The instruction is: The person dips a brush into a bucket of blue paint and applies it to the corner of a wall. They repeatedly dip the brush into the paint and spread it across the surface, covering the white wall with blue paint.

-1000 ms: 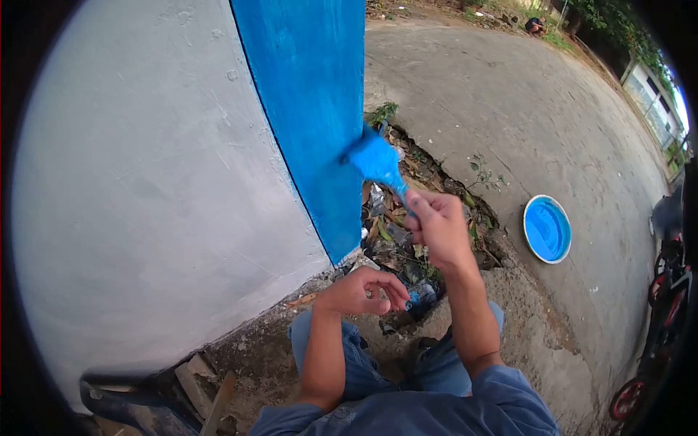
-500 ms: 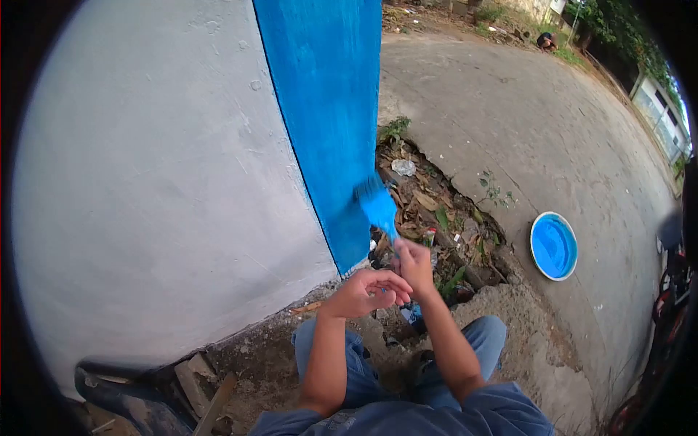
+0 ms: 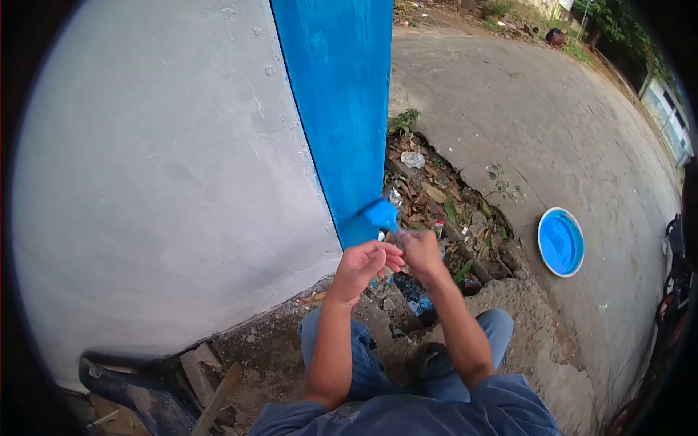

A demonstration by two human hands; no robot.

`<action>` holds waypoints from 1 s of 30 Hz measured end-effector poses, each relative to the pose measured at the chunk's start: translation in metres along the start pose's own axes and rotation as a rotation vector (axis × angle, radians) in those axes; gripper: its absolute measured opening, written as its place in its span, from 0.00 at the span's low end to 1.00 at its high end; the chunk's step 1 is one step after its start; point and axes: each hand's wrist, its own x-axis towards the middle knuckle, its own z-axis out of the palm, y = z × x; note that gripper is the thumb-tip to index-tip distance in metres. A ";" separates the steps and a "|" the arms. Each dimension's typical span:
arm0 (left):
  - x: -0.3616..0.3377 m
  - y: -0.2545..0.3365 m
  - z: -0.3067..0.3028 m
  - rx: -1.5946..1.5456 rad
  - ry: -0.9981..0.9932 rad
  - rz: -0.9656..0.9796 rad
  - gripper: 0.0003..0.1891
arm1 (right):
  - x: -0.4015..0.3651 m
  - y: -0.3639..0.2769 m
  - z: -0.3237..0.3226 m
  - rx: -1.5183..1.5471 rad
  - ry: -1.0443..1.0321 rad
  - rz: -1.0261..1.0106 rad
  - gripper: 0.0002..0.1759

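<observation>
A paintbrush coated in blue paint is held in my right hand, its bristles against the lower part of the blue painted strip. Close beside it on the left is my left hand, palm turned up, fingers loosely spread and holding nothing. The strip borders a pale grey wall. Off to the right, a round white-rimmed tub of blue paint stands on the concrete.
Dry leaves and litter fill a broken gap beside the concrete pavement. Wood scraps lie at lower left. Parked motorcycles line the right edge. A person crouches far off.
My right hand and the brush have moved a little lower along the strip. My left hand has risen slightly and turned its palm up. The view has shifted slightly.
</observation>
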 end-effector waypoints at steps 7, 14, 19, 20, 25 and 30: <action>0.001 -0.002 -0.004 -0.052 -0.063 0.101 0.39 | -0.039 -0.130 -0.039 0.311 -0.103 -0.016 0.13; 0.002 -0.002 -0.006 -0.041 -0.085 0.124 0.41 | -0.057 -0.161 -0.053 0.520 -0.094 -0.245 0.15; 0.001 -0.002 -0.010 -0.047 -0.059 0.123 0.44 | -0.021 -0.080 -0.024 0.353 -0.117 -0.163 0.16; 0.001 -0.002 -0.010 -0.044 -0.048 0.121 0.45 | -0.017 -0.057 -0.018 0.342 -0.094 -0.124 0.17; 0.001 -0.002 -0.009 -0.046 -0.069 0.118 0.45 | -0.011 0.049 0.007 0.324 -0.035 0.019 0.18; 0.000 -0.003 -0.009 -0.035 -0.079 0.137 0.45 | -0.010 0.108 0.007 0.014 0.056 0.232 0.18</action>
